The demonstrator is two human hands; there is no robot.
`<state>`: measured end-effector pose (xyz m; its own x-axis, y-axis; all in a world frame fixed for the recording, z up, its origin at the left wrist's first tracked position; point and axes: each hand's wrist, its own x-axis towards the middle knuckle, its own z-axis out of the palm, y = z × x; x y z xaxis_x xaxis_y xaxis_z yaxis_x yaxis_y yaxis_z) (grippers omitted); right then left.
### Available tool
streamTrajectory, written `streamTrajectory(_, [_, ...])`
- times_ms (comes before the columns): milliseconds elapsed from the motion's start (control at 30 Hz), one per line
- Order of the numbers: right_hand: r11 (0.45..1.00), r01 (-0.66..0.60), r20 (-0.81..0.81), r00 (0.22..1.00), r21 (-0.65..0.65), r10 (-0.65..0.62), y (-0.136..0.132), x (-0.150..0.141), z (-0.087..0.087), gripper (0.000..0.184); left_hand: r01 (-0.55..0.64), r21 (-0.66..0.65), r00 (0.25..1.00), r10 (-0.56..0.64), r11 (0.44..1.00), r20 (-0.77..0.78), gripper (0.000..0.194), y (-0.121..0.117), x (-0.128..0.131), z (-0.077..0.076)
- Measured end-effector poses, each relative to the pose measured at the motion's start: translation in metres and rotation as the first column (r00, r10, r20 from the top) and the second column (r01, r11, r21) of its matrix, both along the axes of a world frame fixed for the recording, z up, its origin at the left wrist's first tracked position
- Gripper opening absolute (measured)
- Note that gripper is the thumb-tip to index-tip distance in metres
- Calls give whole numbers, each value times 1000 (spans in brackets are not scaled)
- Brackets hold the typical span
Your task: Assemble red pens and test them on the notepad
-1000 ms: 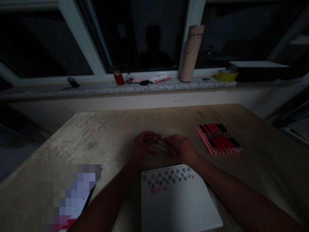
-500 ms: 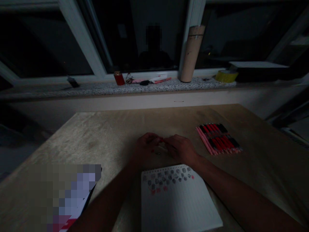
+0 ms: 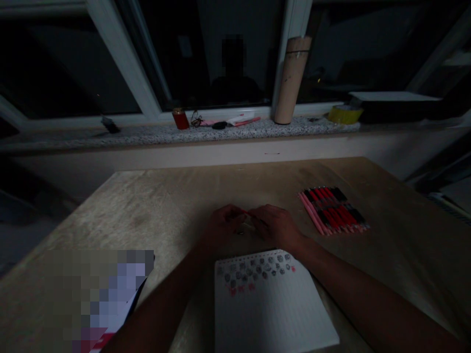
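Observation:
My left hand and my right hand meet above the table, just beyond a spiral notebook. Between their fingertips runs a thin red pen, or part of one. The fingers of my right hand are closed around it, and my left fingertips pinch its other end. Dim light and the fingers hide most of it. A small dark piece with a pale edge lies on the table below the hands. The open notebook bears rows of black scribbled circles and a few red ones.
Right of my hands lies a row of pink, red and black pens. A blurred-out flat item is at the left front. On the windowsill stand a red jar, a tall tan cylinder and yellow tape.
My left fingers have shifted slightly, and more of the thin red pen shows between the hands. A small red spot under my left hand no longer shows.

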<state>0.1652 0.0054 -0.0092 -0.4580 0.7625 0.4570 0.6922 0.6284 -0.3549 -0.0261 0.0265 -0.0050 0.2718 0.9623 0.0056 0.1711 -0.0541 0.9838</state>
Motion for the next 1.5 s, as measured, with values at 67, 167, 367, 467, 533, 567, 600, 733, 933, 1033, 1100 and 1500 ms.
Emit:
streamTrajectory(67, [1000, 1, 2, 1000, -2, -1, 0, 0, 0, 27, -14, 5, 1000, 14, 1000, 1, 19, -2, 2, 1])
streamTrajectory(167, [1000, 9, 9, 1000, -1, -9, -1, 0, 0, 26, -19, 27, 999, 19, 999, -28, 19, -1, 1, 4])
streamTrajectory(367, [1000, 18, 20, 1000, -8, -18, 0, 0, -1, 25, 36, 144, 965, 3, 989, -262, 18, 10, -16, 7])
streamTrajectory(467, [1000, 23, 21, 1000, -4, -23, 0, 0, -1, 25, 121, 128, 939, -71, 984, -337, 19, 13, -24, 7])
streamTrajectory(533, [1000, 20, 22, 1000, -5, -20, 0, 0, -1, 26, 153, 132, 923, -94, 979, -374, 21, 14, -28, 8])
streamTrajectory(567, [1000, 20, 19, 1000, -3, -20, 0, -1, -1, 26, 162, 146, 910, -91, 976, -404, 21, 14, -29, 8])
streamTrajectory(600, [1000, 22, 16, 1000, -1, -22, 0, -1, -1, 26, 173, 164, 894, -85, 971, -440, 22, 14, -29, 9])
streamTrajectory(733, [1000, 18, 24, 1000, -1, -18, 0, 0, 0, 26, 246, 202, 809, -86, 948, -582, 21, 11, -30, 11])
streamTrajectory(933, [1000, 7, 7, 1000, -1, -7, 0, 0, -1, 26, 321, 212, 739, -104, 923, -666, 17, 5, -31, 17])
streamTrajectory(1033, [1000, 3, 8, 1000, -2, -3, 0, -1, -2, 26, 320, 207, 752, -115, 924, -650, 15, 4, -32, 18])
streamTrajectory(1100, [1000, 0, 11, 1000, -1, 0, 0, -1, -2, 26, 334, 157, 729, -149, 930, -669, 13, 4, -32, 19])
streamTrajectory(1500, [1000, 13, 6, 1000, -6, -12, 1, 0, -5, 25, 337, 178, 724, -134, 924, -676, 22, 10, -31, 23])
